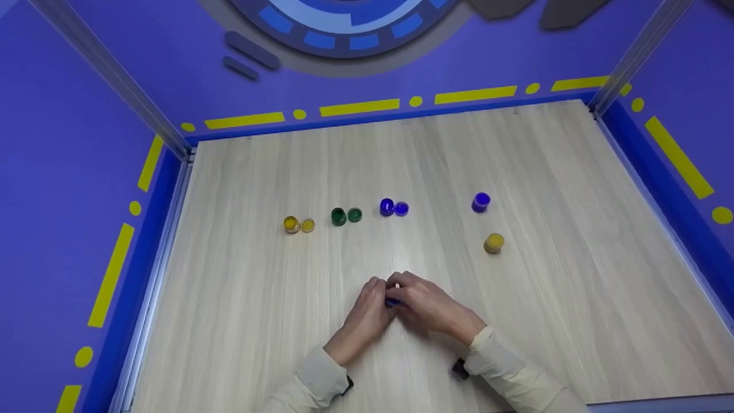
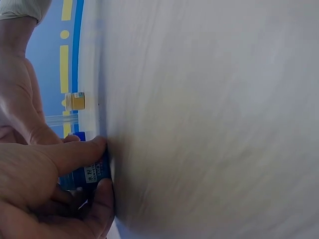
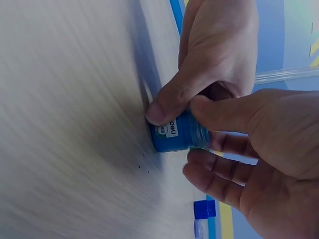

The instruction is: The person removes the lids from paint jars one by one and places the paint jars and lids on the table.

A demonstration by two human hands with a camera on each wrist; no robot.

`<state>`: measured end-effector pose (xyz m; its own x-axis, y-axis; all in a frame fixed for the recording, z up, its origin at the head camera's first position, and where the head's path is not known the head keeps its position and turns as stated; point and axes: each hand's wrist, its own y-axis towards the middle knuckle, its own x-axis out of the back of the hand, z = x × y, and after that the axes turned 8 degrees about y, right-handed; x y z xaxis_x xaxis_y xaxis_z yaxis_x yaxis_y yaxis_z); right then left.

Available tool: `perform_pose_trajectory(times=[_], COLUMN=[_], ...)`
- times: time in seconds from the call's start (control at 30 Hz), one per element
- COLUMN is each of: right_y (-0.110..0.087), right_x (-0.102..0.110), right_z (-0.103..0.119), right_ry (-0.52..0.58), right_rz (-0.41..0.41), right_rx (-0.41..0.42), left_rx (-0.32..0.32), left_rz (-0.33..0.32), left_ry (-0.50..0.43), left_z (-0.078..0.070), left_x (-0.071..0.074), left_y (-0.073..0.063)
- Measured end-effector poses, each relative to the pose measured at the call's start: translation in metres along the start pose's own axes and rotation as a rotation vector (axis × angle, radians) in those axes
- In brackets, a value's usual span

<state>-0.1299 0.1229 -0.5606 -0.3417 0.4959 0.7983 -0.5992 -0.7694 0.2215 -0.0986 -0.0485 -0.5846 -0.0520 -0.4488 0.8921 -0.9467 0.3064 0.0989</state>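
A small blue paint jar (image 3: pixel 177 134) with a white label stands on the table between my two hands, mostly covered by them in the head view. My left hand (image 1: pixel 370 310) grips its labelled lower body between thumb and fingers, as the left wrist view shows. Around the clear top of the jar, my right hand (image 1: pixel 427 302) curls its thumb and fingers. Whether the lid is loose cannot be seen.
Farther back stand an open yellow jar (image 1: pixel 291 224), an open green jar (image 1: pixel 338 216) and an open blue-violet jar (image 1: pixel 387 207), each with its lid at its right. A capped violet jar (image 1: pixel 480 202) and a capped yellow jar (image 1: pixel 494 243) are at the right.
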Motion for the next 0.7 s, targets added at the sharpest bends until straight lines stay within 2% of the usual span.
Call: perform_pose_trajectory(times=[0.17, 0.37, 0.47, 0.63, 0.7], right_y=[-0.0015, -0.0052, -0.0066, -0.0017, 0.0013], right_x=[-0.0011, 0.0005, 0.0013, 0.0000, -0.0025], right_z=[-0.0016, -0.0032, -0.0027, 0.0016, 0.0042], right_ry=[0.008, 0.073, 0.097, 0.077, 0.058], right_rz=[0.011, -0.008, -0.064, -0.253, -0.300], right_rx=[0.066, 0.036, -0.029, -0.215, -0.274], left_rx=[-0.011, -0.014, -0.002, -0.001, -0.006], left_rz=[0.000, -0.010, 0.004, -0.004, -0.009], left_ry=[0.034, 0.017, -0.020, -0.064, -0.067], left_z=[-0.0009, -0.0002, -0.0001, -0.0002, 0.0000], left_x=[0.0005, 0.0006, 0.0009, 0.0013, 0.0012], left_y=[-0.0006, -0.0015, -0.0010, -0.0001, -0.0003])
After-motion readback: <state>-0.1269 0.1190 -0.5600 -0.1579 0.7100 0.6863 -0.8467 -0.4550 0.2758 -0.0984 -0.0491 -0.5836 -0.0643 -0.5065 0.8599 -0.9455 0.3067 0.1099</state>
